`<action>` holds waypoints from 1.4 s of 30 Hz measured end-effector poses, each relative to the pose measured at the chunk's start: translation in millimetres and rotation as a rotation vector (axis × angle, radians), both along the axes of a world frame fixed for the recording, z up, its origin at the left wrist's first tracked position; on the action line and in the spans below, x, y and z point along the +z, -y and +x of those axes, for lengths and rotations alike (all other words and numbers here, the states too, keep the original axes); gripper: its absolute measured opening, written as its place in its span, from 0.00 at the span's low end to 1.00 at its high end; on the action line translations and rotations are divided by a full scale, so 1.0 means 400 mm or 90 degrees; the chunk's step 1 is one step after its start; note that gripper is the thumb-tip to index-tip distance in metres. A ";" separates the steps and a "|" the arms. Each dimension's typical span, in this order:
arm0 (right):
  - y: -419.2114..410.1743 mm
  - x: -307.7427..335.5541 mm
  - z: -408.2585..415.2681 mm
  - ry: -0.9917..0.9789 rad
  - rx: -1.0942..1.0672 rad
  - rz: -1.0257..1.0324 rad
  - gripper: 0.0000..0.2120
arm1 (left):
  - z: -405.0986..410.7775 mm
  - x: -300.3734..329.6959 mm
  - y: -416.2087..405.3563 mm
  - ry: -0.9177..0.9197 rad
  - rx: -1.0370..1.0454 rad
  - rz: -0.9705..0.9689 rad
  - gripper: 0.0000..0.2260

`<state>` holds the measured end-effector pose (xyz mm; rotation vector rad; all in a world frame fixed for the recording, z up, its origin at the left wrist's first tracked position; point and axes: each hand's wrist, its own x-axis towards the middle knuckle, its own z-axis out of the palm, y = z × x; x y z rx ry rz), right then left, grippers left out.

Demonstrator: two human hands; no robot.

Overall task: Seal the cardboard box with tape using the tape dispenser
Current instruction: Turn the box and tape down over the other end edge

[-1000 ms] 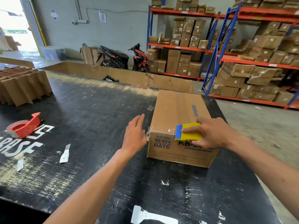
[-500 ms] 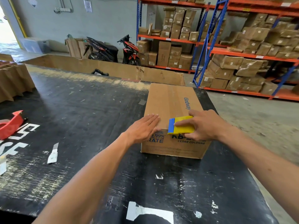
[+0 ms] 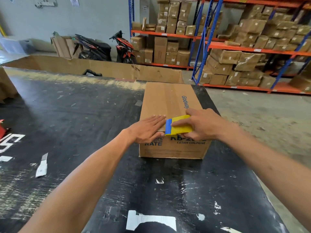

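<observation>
A closed cardboard box (image 3: 170,101) with blue print lies on the black table (image 3: 70,115), clear tape along its top seam. My left hand (image 3: 148,128) lies flat on the box's near top edge, fingers straight. My right hand (image 3: 202,125) grips a yellow scraper with a blue edge (image 3: 178,126), pressed on the box top near the front edge, just right of my left fingertips. Only a red sliver of the tape dispenser (image 3: 2,128) shows at the far left edge.
A long cardboard wall (image 3: 104,68) runs along the table's far side. Cardboard dividers (image 3: 5,84) stand at the left. Paper scraps (image 3: 42,167) lie on the table. Shelving with boxes (image 3: 235,47) and two scooters (image 3: 104,47) stand behind.
My left hand moved right from beside the box onto its top front edge and now lies flat. The view shifted right, so the dispenser slid almost out of frame. The scraper stays near the front edge.
</observation>
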<state>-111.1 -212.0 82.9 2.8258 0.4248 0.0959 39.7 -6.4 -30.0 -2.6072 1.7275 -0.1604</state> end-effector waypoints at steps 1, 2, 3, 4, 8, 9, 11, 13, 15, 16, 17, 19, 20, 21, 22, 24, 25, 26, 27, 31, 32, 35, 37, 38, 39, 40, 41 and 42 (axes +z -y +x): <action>0.001 -0.002 -0.003 0.015 0.007 -0.005 0.27 | -0.001 0.002 -0.001 0.001 0.000 -0.005 0.33; 0.003 -0.004 -0.005 0.025 0.010 -0.009 0.28 | -0.003 0.003 -0.001 0.002 0.000 -0.011 0.33; 0.006 -0.006 -0.007 0.031 0.011 -0.011 0.29 | -0.003 0.002 0.000 0.003 -0.001 -0.015 0.32; 0.010 -0.007 -0.007 0.034 0.016 -0.010 0.30 | -0.005 0.002 -0.001 0.001 -0.001 -0.018 0.32; 0.034 -0.011 -0.006 0.049 0.058 0.002 0.28 | -0.004 0.001 -0.003 -0.009 -0.001 -0.022 0.33; 0.042 -0.013 -0.011 0.055 0.069 0.011 0.28 | -0.004 0.001 -0.003 -0.013 -0.002 -0.024 0.33; 0.053 -0.017 -0.020 0.065 0.090 0.030 0.28 | -0.002 0.001 -0.003 -0.017 -0.001 -0.026 0.32; 0.061 -0.023 -0.022 0.063 0.103 0.043 0.28 | -0.003 0.002 -0.003 -0.019 0.000 -0.025 0.32; 0.075 -0.022 -0.024 0.057 0.106 0.053 0.28 | -0.003 0.005 -0.005 -0.020 0.004 -0.022 0.32; 0.092 -0.017 -0.029 0.051 0.102 0.056 0.28 | -0.003 0.007 -0.006 -0.019 0.005 -0.022 0.32; 0.113 -0.010 -0.037 0.042 0.095 0.061 0.28 | -0.003 0.006 -0.006 -0.017 0.005 -0.023 0.32; 0.170 0.005 -0.058 0.030 0.088 0.070 0.28 | -0.003 0.004 -0.006 -0.008 0.003 -0.026 0.32; 0.195 0.011 -0.068 0.027 0.087 0.073 0.28 | -0.003 0.005 -0.006 -0.008 0.002 -0.022 0.32; 0.215 0.011 -0.073 0.025 0.089 0.072 0.28 | -0.002 0.006 -0.006 -0.006 0.002 -0.017 0.32; 0.227 0.008 -0.074 0.023 0.095 0.066 0.28 | -0.003 0.007 -0.005 -0.001 0.004 -0.015 0.32; 0.229 -0.004 -0.066 0.031 0.118 0.039 0.27 | -0.009 0.009 -0.004 0.006 0.008 -0.009 0.33; 0.224 -0.005 -0.063 0.040 0.125 0.017 0.27 | -0.012 0.009 -0.003 0.010 0.010 -0.006 0.33; 0.222 -0.004 -0.060 0.042 0.124 -0.006 0.27 | -0.014 0.010 -0.001 0.014 0.013 -0.003 0.33; 0.221 -0.001 -0.058 0.034 0.117 -0.025 0.27 | -0.015 0.011 0.001 0.016 0.018 0.003 0.33; 0.219 0.008 -0.053 -0.025 0.091 -0.066 0.27 | -0.022 0.033 0.028 0.040 0.039 0.007 0.35; 0.213 0.008 -0.053 -0.030 0.090 -0.076 0.28 | -0.030 0.040 0.041 0.051 0.037 0.005 0.35; 0.204 0.002 -0.057 -0.031 0.086 -0.092 0.28 | -0.058 0.050 0.103 0.053 0.022 0.007 0.38; 0.209 -0.003 -0.059 -0.020 0.086 -0.089 0.28 | -0.067 0.043 0.147 0.039 0.010 0.008 0.38; 0.213 -0.007 -0.059 -0.011 0.088 -0.085 0.28 | -0.068 0.037 0.163 0.028 0.006 0.010 0.36; 0.218 -0.013 -0.058 0.003 0.093 -0.080 0.28 | -0.067 0.028 0.172 0.017 0.005 0.013 0.35; 0.224 -0.018 -0.059 0.024 0.102 -0.074 0.28 | -0.065 0.019 0.176 0.007 0.007 0.015 0.34; 0.229 -0.023 -0.060 0.048 0.113 -0.068 0.27 | -0.062 0.012 0.177 -0.001 0.009 0.015 0.33; 0.233 -0.026 -0.062 0.067 0.123 -0.062 0.27 | -0.060 0.008 0.175 -0.009 0.011 0.014 0.33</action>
